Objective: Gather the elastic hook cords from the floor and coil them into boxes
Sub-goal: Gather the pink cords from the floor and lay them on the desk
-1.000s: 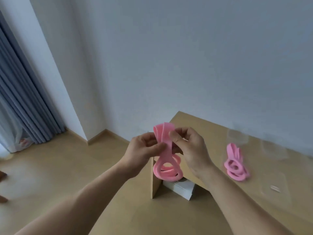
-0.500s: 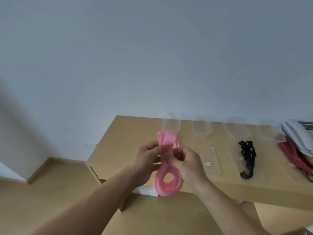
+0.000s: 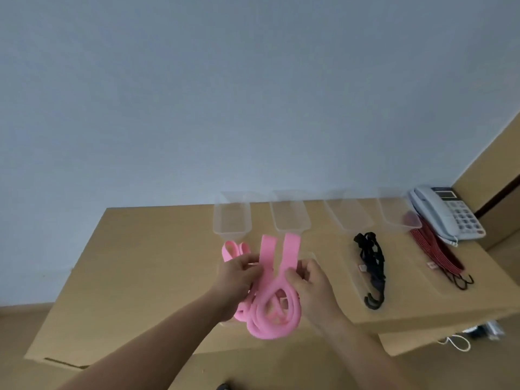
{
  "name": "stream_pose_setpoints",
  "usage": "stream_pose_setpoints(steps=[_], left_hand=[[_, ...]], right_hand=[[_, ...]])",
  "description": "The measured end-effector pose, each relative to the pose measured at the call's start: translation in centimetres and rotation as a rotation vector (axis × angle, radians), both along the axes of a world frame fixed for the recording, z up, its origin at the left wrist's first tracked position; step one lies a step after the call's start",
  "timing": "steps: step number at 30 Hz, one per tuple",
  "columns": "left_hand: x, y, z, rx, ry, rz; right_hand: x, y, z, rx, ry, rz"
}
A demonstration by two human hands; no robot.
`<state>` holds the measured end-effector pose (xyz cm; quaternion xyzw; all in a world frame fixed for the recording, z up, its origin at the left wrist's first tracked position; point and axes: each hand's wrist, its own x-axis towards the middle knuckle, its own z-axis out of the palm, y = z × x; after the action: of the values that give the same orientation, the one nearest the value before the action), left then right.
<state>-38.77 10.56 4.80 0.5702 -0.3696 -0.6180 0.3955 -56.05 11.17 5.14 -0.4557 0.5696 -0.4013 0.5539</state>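
The left hand (image 3: 239, 280) hides most of a second pink cord (image 3: 233, 249) lying on the brown table (image 3: 154, 263). The right hand (image 3: 312, 288) and the left hand both pinch a flat, soft pink cord (image 3: 270, 319), fingers curled tight on it, above the table's front edge. Its hooks are hard to make out. Round loops hang down. See-through plastic boxes (image 3: 232, 220) stand behind.

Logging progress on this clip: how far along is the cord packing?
Gathered: a black cord, a red cord and a second pink cord lie on the desk. In hand: left hand and right hand grip a looped pink cord. Left: no cord is plainly coiled in the clear boxes at the back, so boxing looks mostly undone.
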Motion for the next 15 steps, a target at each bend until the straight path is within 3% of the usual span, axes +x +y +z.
stream_pose_setpoints(steps=[11,15], left_hand=[[3.4,-5.9,-6.5,0.071,-0.343,-0.073],[2.8,-6.7,-7.5,0.004,-0.610,-0.133]], right_hand=[[-2.2,-6.4,-3.7,0.304,0.059,-0.053],[-3.2,-8.6,-5.0,0.358,0.083,-0.023]])
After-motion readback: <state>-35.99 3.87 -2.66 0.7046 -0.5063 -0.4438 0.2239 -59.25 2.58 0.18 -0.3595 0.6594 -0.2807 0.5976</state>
